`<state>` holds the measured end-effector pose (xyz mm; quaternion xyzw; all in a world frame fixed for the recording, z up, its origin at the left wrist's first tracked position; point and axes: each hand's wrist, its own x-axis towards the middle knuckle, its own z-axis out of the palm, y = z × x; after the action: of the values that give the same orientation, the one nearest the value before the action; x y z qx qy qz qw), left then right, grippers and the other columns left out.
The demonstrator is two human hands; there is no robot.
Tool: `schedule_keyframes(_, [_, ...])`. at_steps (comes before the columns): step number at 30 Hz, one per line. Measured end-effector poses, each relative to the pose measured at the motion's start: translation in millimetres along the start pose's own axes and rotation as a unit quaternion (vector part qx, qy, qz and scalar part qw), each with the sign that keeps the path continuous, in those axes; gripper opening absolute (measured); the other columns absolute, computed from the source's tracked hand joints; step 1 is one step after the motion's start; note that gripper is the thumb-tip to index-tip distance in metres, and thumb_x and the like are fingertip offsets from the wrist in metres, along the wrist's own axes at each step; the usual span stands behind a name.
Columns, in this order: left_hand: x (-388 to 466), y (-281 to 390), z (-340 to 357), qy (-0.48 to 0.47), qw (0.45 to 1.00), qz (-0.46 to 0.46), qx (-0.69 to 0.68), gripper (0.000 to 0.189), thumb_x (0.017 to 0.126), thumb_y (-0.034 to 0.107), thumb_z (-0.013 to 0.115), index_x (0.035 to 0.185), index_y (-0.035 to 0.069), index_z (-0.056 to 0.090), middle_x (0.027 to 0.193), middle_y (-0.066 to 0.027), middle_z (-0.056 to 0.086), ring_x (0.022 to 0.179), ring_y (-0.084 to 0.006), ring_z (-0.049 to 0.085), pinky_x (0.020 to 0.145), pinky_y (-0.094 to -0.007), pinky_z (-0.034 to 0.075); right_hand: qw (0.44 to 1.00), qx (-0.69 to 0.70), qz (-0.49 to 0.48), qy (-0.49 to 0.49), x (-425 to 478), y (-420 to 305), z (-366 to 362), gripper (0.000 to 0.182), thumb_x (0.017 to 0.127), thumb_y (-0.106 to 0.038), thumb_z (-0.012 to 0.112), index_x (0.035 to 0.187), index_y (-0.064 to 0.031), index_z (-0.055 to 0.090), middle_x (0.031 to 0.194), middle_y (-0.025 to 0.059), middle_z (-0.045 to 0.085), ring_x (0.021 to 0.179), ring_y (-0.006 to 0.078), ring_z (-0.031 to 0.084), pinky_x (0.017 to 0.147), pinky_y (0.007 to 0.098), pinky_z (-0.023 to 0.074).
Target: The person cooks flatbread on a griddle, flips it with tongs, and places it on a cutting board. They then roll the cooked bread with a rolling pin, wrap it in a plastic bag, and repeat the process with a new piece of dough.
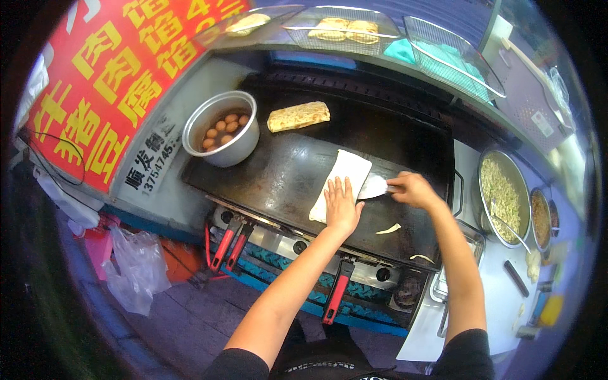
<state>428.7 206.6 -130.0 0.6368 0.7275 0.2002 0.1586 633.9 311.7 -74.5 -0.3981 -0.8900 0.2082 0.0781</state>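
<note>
A pale, folded rectangle of dough [343, 168] lies on the dark flat griddle [275, 175]. My left hand [343, 211] rests flat on its lower half with the fingers spread. My right hand [412, 190] grips the handle of a metal spatula [373, 186], whose blade meets the right edge of the dough; whether it reaches underneath is hidden. A browned, folded flatbread [299, 117] lies farther back on the griddle. Two thin dough scraps, one [388, 229] below my right hand and one [422, 258] by the front right corner, lie on the plate.
A pot of eggs in dark liquid [247, 142] stands at the griddle's left. Wire baskets [342, 40], two holding flatbreads, line the shelf behind. At right are a bowl of chopped filling [503, 194] and a dark rod [516, 278]. Red-handled burner levers [337, 297] jut out in front.
</note>
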Motion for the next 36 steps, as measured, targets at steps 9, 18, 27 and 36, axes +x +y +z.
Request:
schedule_keyframes(9, [10.4,18.5,10.0,-0.055,0.995,-0.020,0.084,0.053,0.093,0.013,0.034,0.145,0.011,0.025,0.151,-0.0239,0.013,0.140,-0.0392,0.010,0.114,-0.0498,0.007,0.980,0.061,0.148,0.120,-15.6,-38.5,24.7,0.035,0.072,-0.016,0.067,0.106,-0.0113,0.068,0.089,0.0173,0.063,0.088,0.0328,0.062,0.077,0.0396,0.0496])
schedule_keyframes(18, [45.0,-80.1,-141.9,-0.164,0.915,-0.061,-0.364,0.092,0.069,0.007,0.066,0.145,-0.003,0.014,0.150,-0.0229,0.020,0.138,-0.0291,0.023,0.112,-0.0331,0.022,0.974,-0.051,0.081,0.205,-17.8,-107.0,-92.7,0.036,0.077,-0.015,0.064,0.113,-0.0137,0.064,0.096,0.0125,0.062,0.086,0.0291,0.062,0.075,0.0379,0.0490])
schedule_keyframes(27, [-138.9,-117.2,-189.4,-0.114,0.895,-0.143,-0.407,0.055,0.087,0.006,0.056,0.139,0.008,0.038,0.133,-0.0124,0.049,0.120,-0.0231,0.047,0.101,-0.0343,0.038,0.768,0.079,0.336,0.539,-370.8,-61.8,-44.3,0.040,0.091,0.000,0.050,0.130,0.0051,0.044,0.123,0.0162,0.054,0.116,0.0241,0.053,0.095,0.0341,0.0447])
schedule_keyframes(36, [-249.9,-33.4,-58.5,-0.338,0.666,-0.313,-0.587,0.051,0.096,0.019,0.050,0.142,0.008,0.032,0.122,-0.0110,0.057,0.105,-0.0239,0.060,0.089,-0.0413,0.047,0.683,-0.166,0.643,0.304,-554.9,-20.9,130.7,0.047,0.084,-0.020,0.060,0.125,0.0001,0.049,0.109,0.0244,0.054,0.096,0.0394,0.054,0.086,0.0440,0.0433])
